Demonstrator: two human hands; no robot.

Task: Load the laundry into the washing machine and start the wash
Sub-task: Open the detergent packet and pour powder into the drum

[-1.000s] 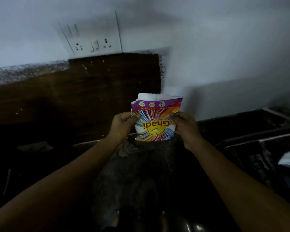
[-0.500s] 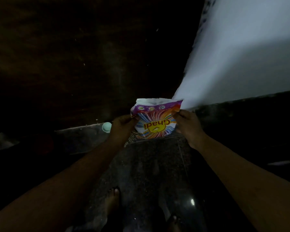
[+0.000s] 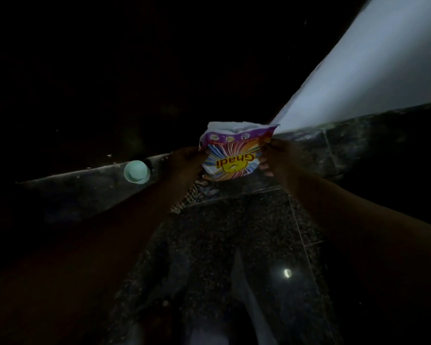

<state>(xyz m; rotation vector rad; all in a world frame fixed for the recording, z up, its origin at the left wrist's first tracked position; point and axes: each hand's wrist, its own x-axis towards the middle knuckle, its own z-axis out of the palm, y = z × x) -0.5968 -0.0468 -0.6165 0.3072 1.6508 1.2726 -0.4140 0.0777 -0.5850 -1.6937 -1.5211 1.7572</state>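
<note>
Since half a sec ago the view has tipped. The detergent packet sits higher in frame, and the pale green round thing has slid out further left of the left hand. Both hands keep their hold.

Nearest me is the dark speckled floor w/ a small bright glint on it. Both forearms reach fwd over it. A checked cloth lies at the floor's far edge, just under the left wrist.

The left hand pinches the packet's left edge. The right hand grips the right edge, thumb at the top corner, fingers curled behind. The packet hangs betw. the two hands, slightly tilted, print upside down, white showing at its top edge.

Behind runs a grey stone ledge. The green thing rests on it, apart from the left hand — cup or lid, I can't tell. Farthest, a white wall fills the upper right; the rest is too dark to read.
</note>
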